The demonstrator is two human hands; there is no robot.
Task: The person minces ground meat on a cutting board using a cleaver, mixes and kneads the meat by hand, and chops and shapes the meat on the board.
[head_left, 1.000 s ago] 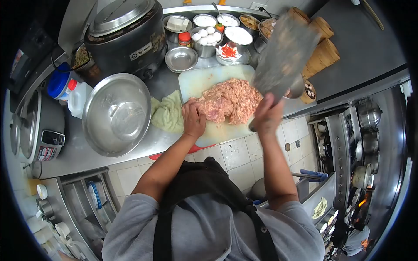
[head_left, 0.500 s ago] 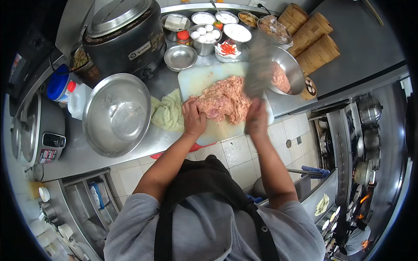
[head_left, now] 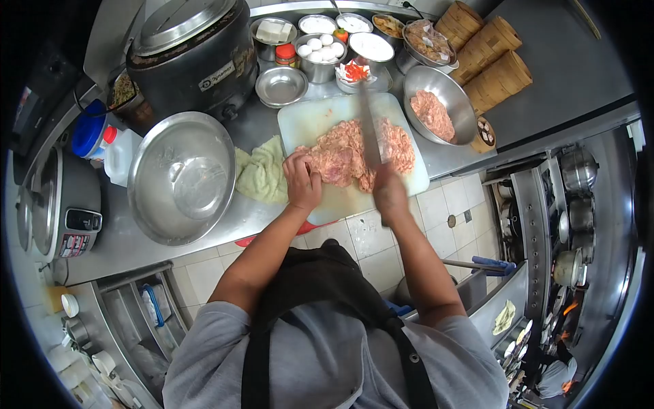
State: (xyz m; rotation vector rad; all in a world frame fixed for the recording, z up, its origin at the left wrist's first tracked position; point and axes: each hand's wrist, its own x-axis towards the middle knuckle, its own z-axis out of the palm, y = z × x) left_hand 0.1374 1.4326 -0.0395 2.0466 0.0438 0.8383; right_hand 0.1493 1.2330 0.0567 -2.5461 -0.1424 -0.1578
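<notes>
A mound of minced meat (head_left: 338, 151) lies on a white cutting board (head_left: 310, 116). My left hand (head_left: 302, 180) rests at the mound's left edge, its fingers curled onto the meat. My right hand (head_left: 390, 194) is closed round the handle of a cleaver (head_left: 368, 129). The blade, seen nearly edge-on, stands in the meat and points away from me. To its right is a separate portion of minced meat (head_left: 398, 148). Left of the board, a pale green cloth (head_left: 262, 174) lies crumpled near my left hand.
A steel bowl (head_left: 412, 88) with more minced meat stands right of the board, and a large steel basin (head_left: 146, 184) to the left. Behind are a bowl of eggs (head_left: 320, 70), a small steel dish (head_left: 281, 87) and bamboo steamers (head_left: 497, 85). A person (head_left: 557, 378) is far right.
My right hand has moved left with the cleaver, which was a blur over the bowl side and is now in the meat. A portion on the right now lies apart. My left hand stays put.
</notes>
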